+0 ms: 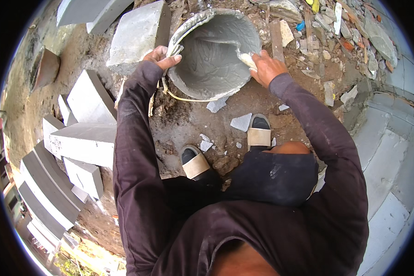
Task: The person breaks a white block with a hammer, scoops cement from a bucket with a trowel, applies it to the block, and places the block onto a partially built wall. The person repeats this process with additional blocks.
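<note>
A round bucket (211,60), its inside coated with wet grey mortar, stands in front of me on the dirt ground. My left hand (161,58) grips its left rim, thumb on the mortar-smeared edge and fingers behind. On the opposite side my right hand (264,68) is closed on the right rim, where a pale, smeared lump shows under the fingers. A thin, light-coloured handle (188,98) hangs down along the near side of the bucket. Mortar clings thickly to the far left lip.
Left of the bucket stands a grey block (140,34); more blocks (85,140) are piled further left, near a brown tub (46,69). Rubble (331,41) covers the far right ground. A grey block wall (386,156) runs along the right. Broken pieces (241,122) lie by my sandals (259,135).
</note>
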Demonstrator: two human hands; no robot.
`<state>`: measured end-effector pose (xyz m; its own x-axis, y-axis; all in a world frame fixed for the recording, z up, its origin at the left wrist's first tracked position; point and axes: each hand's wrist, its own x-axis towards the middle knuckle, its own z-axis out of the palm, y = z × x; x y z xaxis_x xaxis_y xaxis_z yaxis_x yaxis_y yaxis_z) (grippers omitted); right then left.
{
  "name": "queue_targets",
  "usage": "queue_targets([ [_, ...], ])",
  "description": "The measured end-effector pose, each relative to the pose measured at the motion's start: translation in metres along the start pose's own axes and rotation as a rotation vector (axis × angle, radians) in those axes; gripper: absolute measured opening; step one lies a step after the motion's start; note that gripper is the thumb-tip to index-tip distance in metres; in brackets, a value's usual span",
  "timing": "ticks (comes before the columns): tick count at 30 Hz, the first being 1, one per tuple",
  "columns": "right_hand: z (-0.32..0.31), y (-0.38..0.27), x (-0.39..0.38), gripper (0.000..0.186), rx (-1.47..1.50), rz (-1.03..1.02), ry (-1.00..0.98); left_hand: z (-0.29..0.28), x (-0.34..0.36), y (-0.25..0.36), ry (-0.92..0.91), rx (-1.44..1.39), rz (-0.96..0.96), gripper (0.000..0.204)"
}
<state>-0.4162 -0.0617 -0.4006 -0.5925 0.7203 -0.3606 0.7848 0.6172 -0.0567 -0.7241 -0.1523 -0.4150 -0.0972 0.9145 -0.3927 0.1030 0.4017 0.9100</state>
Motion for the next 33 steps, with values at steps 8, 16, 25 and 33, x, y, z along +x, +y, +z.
queue_targets([
  [8, 0.007, 0.0, -0.021, 0.044, -0.07, -0.1, -0.123, 0.012, -0.014, 0.021, 0.028, 0.052, -0.034, 0.019],
  [16, 0.003, -0.004, -0.009, 0.046, -0.057, -0.015, -0.041, 0.013, -0.001, 0.017, -0.012, 0.175, 0.012, 0.035],
  [25, 0.003, 0.008, -0.016, 0.045, -0.045, 0.138, 0.084, 0.038, 0.0, 0.033, 0.024, 0.333, -0.055, 0.067],
  [33, 0.038, 0.009, -0.045, 0.043, 0.06, -0.06, -0.189, 0.045, 0.002, 0.032, -0.063, 0.377, -0.083, 0.082],
])
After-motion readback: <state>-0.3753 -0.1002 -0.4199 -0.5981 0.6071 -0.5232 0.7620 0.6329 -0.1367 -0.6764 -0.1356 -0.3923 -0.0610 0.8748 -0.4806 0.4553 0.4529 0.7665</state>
